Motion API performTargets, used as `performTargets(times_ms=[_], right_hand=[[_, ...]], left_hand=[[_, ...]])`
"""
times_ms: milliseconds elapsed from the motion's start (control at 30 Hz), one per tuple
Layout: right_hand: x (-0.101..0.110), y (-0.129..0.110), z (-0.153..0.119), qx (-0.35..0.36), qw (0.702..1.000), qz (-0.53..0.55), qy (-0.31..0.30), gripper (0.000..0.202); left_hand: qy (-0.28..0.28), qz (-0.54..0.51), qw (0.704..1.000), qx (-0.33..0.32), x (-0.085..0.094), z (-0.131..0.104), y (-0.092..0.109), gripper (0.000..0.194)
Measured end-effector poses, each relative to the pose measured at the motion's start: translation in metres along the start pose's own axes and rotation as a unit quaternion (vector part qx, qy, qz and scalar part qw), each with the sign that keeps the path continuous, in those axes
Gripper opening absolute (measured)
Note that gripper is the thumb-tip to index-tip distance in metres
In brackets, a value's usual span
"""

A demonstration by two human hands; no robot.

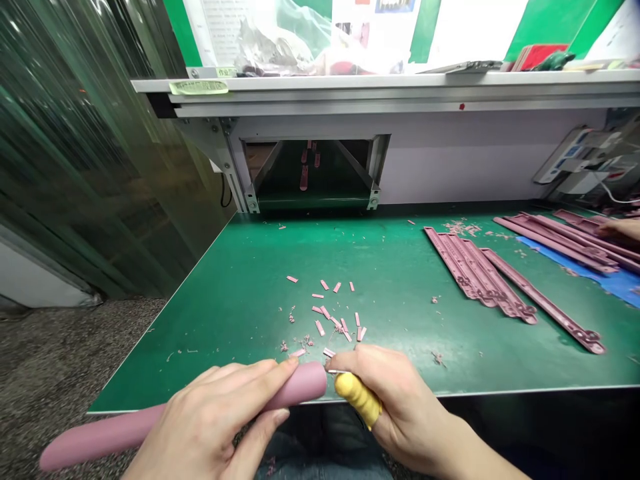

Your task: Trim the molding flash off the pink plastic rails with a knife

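Note:
A long pink plastic piece lies across the lower left, its smooth rounded side up. My left hand is wrapped round it near its right end, fingers on top and thumb below. In my right hand is a small tool with a yellow wrapped handle; its thin metal blade is by the right end of the pink piece. Whether blade and piece touch is hard to tell. Small pink offcuts and curled shavings lie on the green table beyond my hands.
Several long pink parts lie on the table at right, with more on a blue sheet. Another person's hand is at the far right. Pink pieces sit on a conveyor behind the table, under a metal shelf.

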State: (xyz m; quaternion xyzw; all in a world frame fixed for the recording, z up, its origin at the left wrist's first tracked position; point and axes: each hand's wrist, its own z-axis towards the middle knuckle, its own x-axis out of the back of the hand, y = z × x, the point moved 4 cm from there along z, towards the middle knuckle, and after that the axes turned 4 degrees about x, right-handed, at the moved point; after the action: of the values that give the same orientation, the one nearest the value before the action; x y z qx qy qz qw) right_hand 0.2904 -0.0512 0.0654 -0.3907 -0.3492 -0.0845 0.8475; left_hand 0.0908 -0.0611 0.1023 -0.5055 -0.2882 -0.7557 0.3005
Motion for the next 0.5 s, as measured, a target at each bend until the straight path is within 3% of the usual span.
performTargets(times_ms=[167, 333, 500], right_hand=[[-0.005, -0.007, 0.003, 0.042, 0.986, -0.159, 0.021, 0.063], [-0.005, -0.012, 0.003, 0.06, 0.974, -0.215, 0.025, 0.053], [-0.005, -0.018, 0.001, 0.095, 0.973, -0.203, 0.052, 0.049]], left_hand=[[-0.003, -0.009, 1.0, -0.021, 0.003, -0.004, 0.005, 0.048], [0.016, -0.006, 0.999, -0.032, 0.003, -0.011, 0.008, 0.048], [0.054, -0.034, 0.998, 0.0, 0.001, -0.015, 0.005, 0.048]])
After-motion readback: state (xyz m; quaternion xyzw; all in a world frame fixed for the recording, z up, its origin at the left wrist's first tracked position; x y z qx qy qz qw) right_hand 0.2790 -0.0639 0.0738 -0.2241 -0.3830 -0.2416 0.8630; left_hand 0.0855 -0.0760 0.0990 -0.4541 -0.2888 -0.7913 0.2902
